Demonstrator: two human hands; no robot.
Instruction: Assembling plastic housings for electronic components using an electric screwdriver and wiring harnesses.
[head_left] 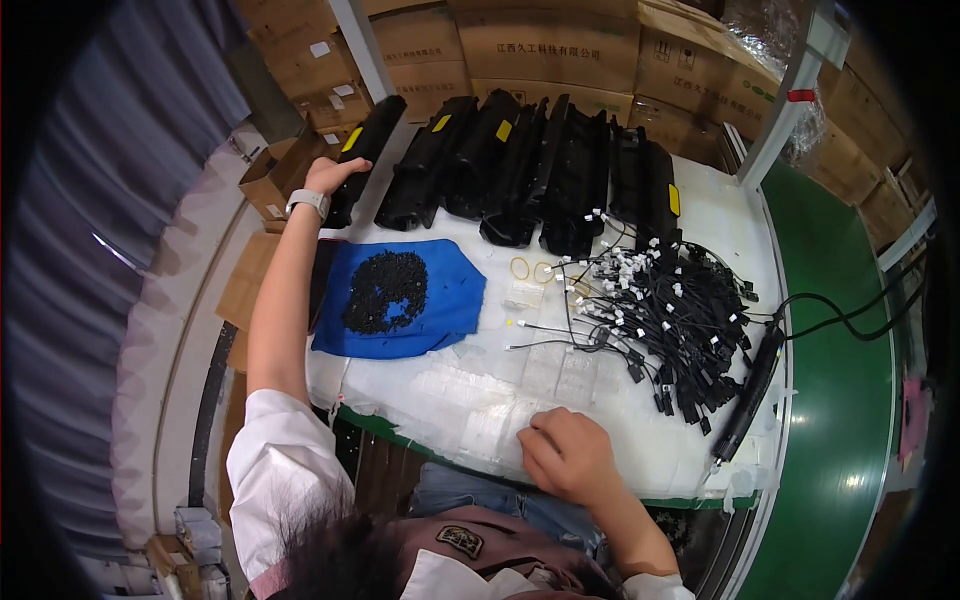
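One long black moulded plastic housing with a yellow label (pixel 365 150) lies at the far left end of the white foam-covered worktable (pixel 480 400), angled away from the person; the left hand (pixel 332 175), wrist bearing a white-strapped watch (pixel 308 203), is closed around its near end. Beside it to the right, touching one another, stands a row of further black plastic housings (pixel 530 170), several with small yellow labels on their upper faces.

The right hand (pixel 568 455) rests at the near table edge, fingers loosely curled on the foam, holding nothing that can be made out.

Between the hands: a blue cloth sheet (pixel 400 300) spread flat, carrying a heap of small black pellet-like parts (pixel 385 290) at its middle. Just right of the cloth: two tan rubber bands (pixel 530 268) and a small clear plastic bag (pixel 522 293).

Right half of table: a tangled bundle of black cable harnesses with white connector plugs (pixel 660 320), spreading toward the table's right edge. Near that edge: a black pen-shaped power tool (pixel 748 395) with its cord trailing onto the green conveyor belt (pixel 835 400).

Behind the table: a wall of stacked brown cardboard cartons (pixel 550 45), printed in dark characters, some with white stickers. Left of the table, lower: open brown cardboard boxes (pixel 275 170); contents cannot be told.
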